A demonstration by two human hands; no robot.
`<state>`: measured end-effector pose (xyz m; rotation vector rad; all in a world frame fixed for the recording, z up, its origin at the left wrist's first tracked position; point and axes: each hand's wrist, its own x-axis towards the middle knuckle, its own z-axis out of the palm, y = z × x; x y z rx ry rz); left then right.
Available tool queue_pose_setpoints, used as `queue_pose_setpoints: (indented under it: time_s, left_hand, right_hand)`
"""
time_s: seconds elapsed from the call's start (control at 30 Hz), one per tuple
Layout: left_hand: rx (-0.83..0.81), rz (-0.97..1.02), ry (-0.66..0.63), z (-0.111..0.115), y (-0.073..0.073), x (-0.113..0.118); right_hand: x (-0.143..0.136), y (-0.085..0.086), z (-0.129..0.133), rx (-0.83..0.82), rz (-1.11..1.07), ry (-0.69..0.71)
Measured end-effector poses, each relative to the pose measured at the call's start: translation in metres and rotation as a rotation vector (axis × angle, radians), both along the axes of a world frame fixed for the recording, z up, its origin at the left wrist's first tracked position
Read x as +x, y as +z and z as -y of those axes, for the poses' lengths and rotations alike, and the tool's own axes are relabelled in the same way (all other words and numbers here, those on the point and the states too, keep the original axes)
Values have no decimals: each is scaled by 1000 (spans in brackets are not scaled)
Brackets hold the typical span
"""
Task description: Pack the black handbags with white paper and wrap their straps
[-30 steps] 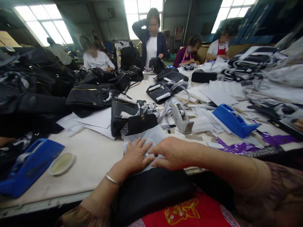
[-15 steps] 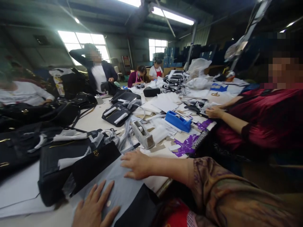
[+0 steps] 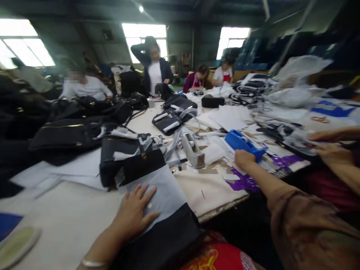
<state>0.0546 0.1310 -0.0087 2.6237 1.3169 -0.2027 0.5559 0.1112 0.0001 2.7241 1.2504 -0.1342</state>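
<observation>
My left hand (image 3: pixel 137 210) lies flat, fingers spread, on a pale tissue-like sheet (image 3: pixel 165 183). Beneath the sheet is a black bag (image 3: pixel 171 232) at the table's front edge; its dark flap with a gold clasp (image 3: pixel 144 163) reaches beyond the sheet. My right hand (image 3: pixel 244 159) is stretched out to the right, fingers curled closed, at the near left corner of a blue tape dispenser (image 3: pixel 243 142). White paper sheets lie beside those fingers; what they grip is hidden. A grey tape dispenser (image 3: pixel 194 150) stands left of the blue one.
Black bags (image 3: pixel 70 131) crowd the left side. White sheets (image 3: pixel 84 161) lie under and near them. Purple tape (image 3: pixel 243 180) sticks to the table edge. On the right, a co-worker's hands (image 3: pixel 332 146) handle clear plastic. Other people (image 3: pixel 157 71) are across the table.
My right hand has left the pale sheet and moved right to the blue dispenser, its fingers now closed. My left hand stays flat on the sheet. The view has turned left.
</observation>
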Motion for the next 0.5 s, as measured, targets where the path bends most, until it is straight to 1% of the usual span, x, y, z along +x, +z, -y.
queue_pose_setpoints:
  time_s: [0.07,0.1,0.13,0.17,0.2,0.23,0.27,0.3,0.37,0.4,0.47,0.5]
  left_hand:
    - [-27,38,5,4,6,0]
    - [-37,53,11,4,8,0]
    - [-47,64,13,5,9,0]
    - [-52,74,14,5,9,-1]
    - [-53,84,13,6,9,-1]
    - [-52,93,12,7,9,-1]
    - [-49,102,12,8,9,-1]
    - [-47,110,13,8,9,-1]
    - [-43,124,20,10,9,-2]
    - [-41,131,22,10,9,-2]
    - [-30,151,20,11,9,-3]
    - [-18,164,17,11,9,-4]
  right_hand:
    - [3,-4,1,16,46,53]
    - [3,-3,-1,81,102,90]
    - [0,0,-3,253,181,181]
    - [-6,5,-7,424,210,296]
    - [-19,12,-12,602,198,433]
    - [-37,20,-17,750,128,590]
    - [-62,27,-22,848,2,750]
    - [-90,34,-28,890,-161,895]
    - [-154,40,-43,769,-455,1145]
    - [-185,39,-51,695,-545,1231]
    - [-235,29,-68,546,-610,1330]
    - [-253,21,-76,460,-607,1344]
